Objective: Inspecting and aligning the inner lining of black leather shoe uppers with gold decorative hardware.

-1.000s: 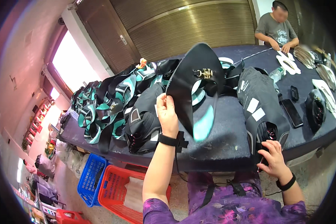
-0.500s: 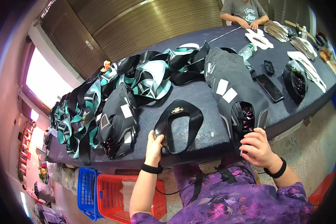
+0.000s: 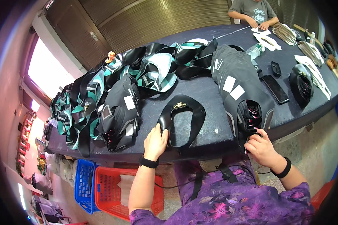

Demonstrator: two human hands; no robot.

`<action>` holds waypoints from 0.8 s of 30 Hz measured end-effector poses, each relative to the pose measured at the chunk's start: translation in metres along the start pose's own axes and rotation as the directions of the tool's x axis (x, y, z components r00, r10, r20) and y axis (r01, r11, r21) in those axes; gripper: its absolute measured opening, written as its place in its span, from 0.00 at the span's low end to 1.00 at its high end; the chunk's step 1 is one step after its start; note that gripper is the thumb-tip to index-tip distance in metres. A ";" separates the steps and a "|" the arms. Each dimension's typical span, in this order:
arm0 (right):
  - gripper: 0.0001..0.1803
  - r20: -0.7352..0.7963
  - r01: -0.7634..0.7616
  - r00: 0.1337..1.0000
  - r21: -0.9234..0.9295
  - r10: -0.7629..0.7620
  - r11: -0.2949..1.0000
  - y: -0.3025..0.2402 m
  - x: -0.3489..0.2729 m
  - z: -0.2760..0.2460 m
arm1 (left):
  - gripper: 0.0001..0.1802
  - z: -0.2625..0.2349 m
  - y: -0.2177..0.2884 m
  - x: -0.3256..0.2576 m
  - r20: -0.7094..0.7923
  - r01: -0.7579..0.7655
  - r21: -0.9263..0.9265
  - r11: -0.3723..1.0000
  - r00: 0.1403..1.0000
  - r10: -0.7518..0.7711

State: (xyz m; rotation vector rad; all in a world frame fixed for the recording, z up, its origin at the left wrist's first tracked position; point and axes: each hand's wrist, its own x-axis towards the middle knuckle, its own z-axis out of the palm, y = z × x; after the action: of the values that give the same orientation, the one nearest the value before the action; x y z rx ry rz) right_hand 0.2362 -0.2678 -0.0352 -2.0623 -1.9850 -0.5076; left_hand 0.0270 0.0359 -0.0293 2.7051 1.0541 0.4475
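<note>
A black U-shaped shoe upper (image 3: 184, 116) with a small gold ornament lies flat on the dark table (image 3: 210, 90). My left hand (image 3: 156, 141) rests on its near left end, fingers pressing it down. My right hand (image 3: 262, 149) is at the table's front edge, fingers pinching a piece at the near end of a long stack of black uppers (image 3: 238, 88) with white tags. Whether that piece has come free of the stack I cannot tell.
Piles of black and teal-white uppers (image 3: 112, 97) cover the table's left half. A phone (image 3: 275, 88), a water bottle (image 3: 254, 50) and another black stack (image 3: 301, 83) lie right. Another person (image 3: 254, 11) works at the far side. Red (image 3: 116, 189) and blue (image 3: 84, 180) crates stand below.
The upper, held up in the air by my left hand a second ago, now lies flat on the table. My right hand stays at the stack's near end.
</note>
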 end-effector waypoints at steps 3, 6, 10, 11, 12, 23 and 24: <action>0.07 -0.036 0.046 0.998 0.072 -0.044 0.996 0.008 0.004 -0.008 | 0.14 0.001 -0.004 0.004 -0.088 -0.071 0.118 0.990 0.993 0.081; 0.10 0.013 -0.005 1.000 0.321 0.001 0.947 0.017 0.011 -0.031 | 0.08 0.006 -0.019 0.001 -0.058 -0.116 0.292 0.949 0.989 0.138; 0.11 -0.048 -0.137 0.977 0.609 0.208 0.782 0.034 0.011 -0.064 | 0.05 0.011 -0.024 -0.001 -0.175 -0.141 0.367 0.920 0.960 0.217; 0.11 -0.007 -0.170 0.974 0.630 0.225 0.758 0.035 0.016 -0.074 | 0.05 0.011 -0.025 -0.003 -0.204 -0.150 0.364 0.919 0.950 0.235; 0.10 -0.047 -0.139 0.975 0.638 0.219 0.757 0.035 0.021 -0.079 | 0.05 0.011 -0.026 -0.004 -0.206 -0.137 0.361 0.922 0.953 0.222; 0.11 0.138 -0.107 0.990 0.604 0.029 0.790 0.044 0.065 -0.100 | 0.11 -0.013 -0.019 -0.036 -0.297 -0.243 0.032 0.969 0.924 0.242; 0.11 0.173 -0.084 0.985 0.570 -0.019 0.817 0.043 0.066 -0.097 | 0.11 -0.012 -0.022 -0.038 -0.303 -0.237 0.032 0.971 0.924 0.235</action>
State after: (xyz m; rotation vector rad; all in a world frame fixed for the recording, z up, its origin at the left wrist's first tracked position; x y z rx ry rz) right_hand 0.2722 -0.2479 0.0827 -1.7801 -1.8715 0.2761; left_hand -0.0171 0.0267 -0.0318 2.8307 0.7873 0.9347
